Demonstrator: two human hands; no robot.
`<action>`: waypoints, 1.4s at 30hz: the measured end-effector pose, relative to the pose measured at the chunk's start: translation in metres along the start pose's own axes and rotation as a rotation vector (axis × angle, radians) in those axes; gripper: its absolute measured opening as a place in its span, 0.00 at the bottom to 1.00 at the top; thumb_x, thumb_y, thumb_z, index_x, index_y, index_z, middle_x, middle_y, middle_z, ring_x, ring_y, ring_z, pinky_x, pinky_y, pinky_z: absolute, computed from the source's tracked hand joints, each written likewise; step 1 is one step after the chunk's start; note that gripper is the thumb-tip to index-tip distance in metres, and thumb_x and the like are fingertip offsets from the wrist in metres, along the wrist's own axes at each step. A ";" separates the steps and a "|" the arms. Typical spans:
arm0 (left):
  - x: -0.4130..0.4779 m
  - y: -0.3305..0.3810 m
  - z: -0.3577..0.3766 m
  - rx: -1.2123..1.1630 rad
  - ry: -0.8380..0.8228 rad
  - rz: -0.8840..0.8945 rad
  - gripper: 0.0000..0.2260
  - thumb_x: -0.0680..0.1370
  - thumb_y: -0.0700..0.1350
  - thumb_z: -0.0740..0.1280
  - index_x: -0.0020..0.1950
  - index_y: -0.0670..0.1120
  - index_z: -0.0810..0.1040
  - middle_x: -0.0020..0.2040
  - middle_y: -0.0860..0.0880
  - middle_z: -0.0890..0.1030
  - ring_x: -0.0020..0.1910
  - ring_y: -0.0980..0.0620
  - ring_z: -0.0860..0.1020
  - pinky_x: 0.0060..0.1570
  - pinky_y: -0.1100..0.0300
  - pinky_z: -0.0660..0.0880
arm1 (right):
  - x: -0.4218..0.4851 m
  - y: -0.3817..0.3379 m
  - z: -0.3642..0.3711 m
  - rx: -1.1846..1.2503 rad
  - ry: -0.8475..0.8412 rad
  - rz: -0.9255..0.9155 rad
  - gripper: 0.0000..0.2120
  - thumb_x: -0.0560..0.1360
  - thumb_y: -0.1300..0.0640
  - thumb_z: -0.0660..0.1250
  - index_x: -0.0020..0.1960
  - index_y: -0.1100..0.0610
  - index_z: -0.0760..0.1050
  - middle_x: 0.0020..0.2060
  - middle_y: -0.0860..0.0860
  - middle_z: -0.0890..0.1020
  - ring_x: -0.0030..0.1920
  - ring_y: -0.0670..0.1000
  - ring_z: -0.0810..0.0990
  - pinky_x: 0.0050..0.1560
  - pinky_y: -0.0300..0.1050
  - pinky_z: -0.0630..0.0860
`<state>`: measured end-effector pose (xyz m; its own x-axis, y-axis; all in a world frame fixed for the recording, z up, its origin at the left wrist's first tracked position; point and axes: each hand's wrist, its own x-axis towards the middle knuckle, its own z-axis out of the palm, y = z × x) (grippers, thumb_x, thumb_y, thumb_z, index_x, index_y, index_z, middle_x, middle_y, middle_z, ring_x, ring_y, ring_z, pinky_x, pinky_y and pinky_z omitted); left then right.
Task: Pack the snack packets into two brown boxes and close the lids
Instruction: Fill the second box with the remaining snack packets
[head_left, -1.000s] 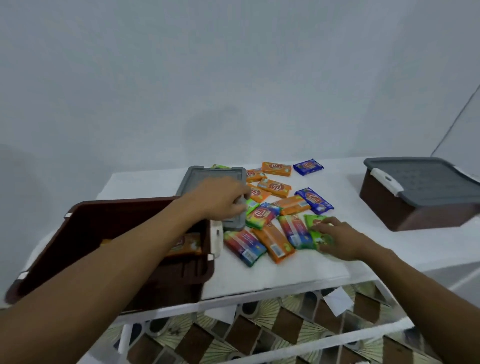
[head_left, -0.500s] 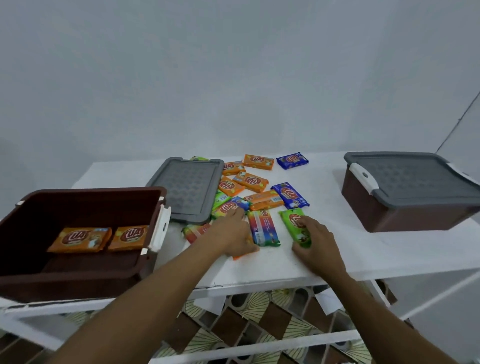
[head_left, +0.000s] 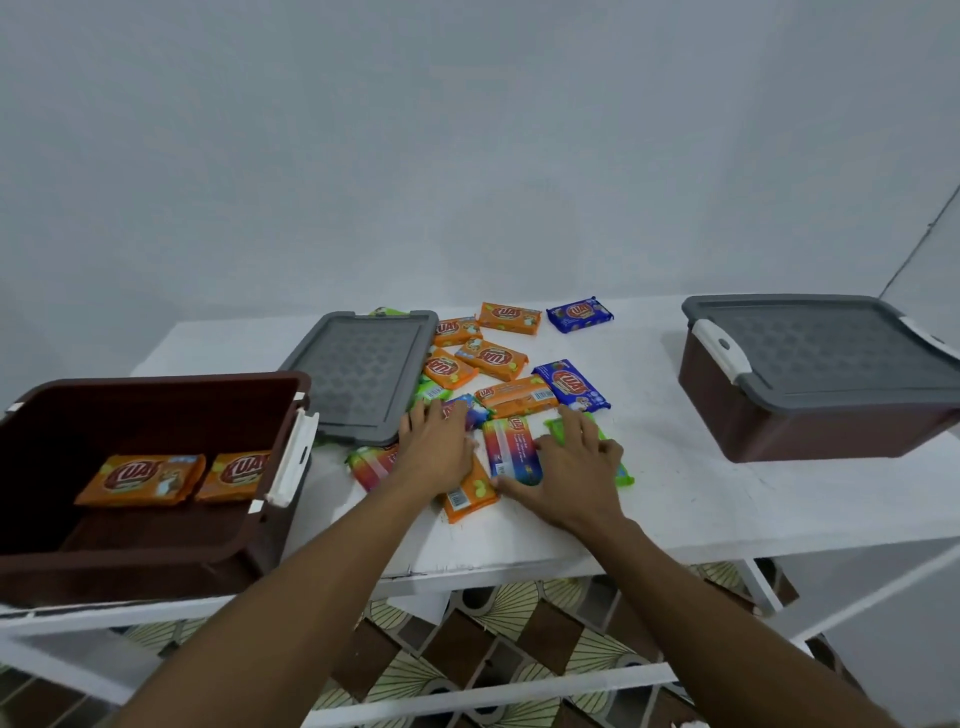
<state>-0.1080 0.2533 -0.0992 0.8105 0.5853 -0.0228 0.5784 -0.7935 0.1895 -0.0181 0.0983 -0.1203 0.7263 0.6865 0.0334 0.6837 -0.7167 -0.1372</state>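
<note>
An open brown box (head_left: 156, 551) at the left holds two orange snack packets (head_left: 140, 478). Its grey lid (head_left: 363, 374) lies flat on the white table (head_left: 701, 499) beside it. Several orange, blue, green and rainbow packets (head_left: 493, 358) lie scattered at the table's middle. My left hand (head_left: 436, 447) rests flat, fingers straight, on packets near the lid's front corner. My right hand (head_left: 571, 467) lies spread over a green packet (head_left: 623, 473), its thumb touching a rainbow packet (head_left: 511, 452). A second brown box (head_left: 810, 415) with its grey lid shut stands at the right.
A plain grey wall rises behind the table. The table's front edge runs just below my wrists, with white frame bars (head_left: 467, 696) and patterned floor tiles (head_left: 498, 639) beneath. An orange packet (head_left: 467, 499) lies nearest the front edge.
My left hand left the grey lid and came down on the packets at the middle. My right hand slid slightly left over the green packet. The view shifted left.
</note>
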 end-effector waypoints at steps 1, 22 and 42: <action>0.004 -0.001 -0.004 -0.001 -0.020 -0.012 0.22 0.81 0.51 0.60 0.73 0.50 0.59 0.75 0.43 0.63 0.74 0.41 0.58 0.73 0.46 0.56 | 0.002 -0.001 -0.003 -0.003 -0.017 0.018 0.42 0.65 0.21 0.56 0.67 0.49 0.72 0.79 0.53 0.51 0.78 0.57 0.47 0.71 0.65 0.52; 0.014 -0.023 -0.119 -0.164 -0.137 0.096 0.24 0.69 0.53 0.74 0.61 0.44 0.76 0.56 0.46 0.79 0.51 0.48 0.77 0.53 0.53 0.77 | 0.035 -0.007 -0.058 0.993 -0.208 0.424 0.17 0.79 0.56 0.64 0.67 0.55 0.69 0.55 0.55 0.79 0.48 0.53 0.83 0.48 0.54 0.83; -0.052 -0.298 -0.186 -0.315 -0.433 0.100 0.04 0.79 0.45 0.67 0.53 0.48 0.75 0.51 0.46 0.83 0.44 0.51 0.81 0.45 0.56 0.77 | 0.050 -0.260 -0.140 0.807 -0.530 -0.422 0.10 0.76 0.62 0.69 0.56 0.60 0.74 0.47 0.59 0.84 0.49 0.57 0.83 0.53 0.56 0.78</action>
<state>-0.3400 0.4907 0.0285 0.8627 0.3345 -0.3793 0.4947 -0.7142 0.4951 -0.1499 0.3023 0.0557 0.1835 0.9667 -0.1783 0.4828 -0.2466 -0.8403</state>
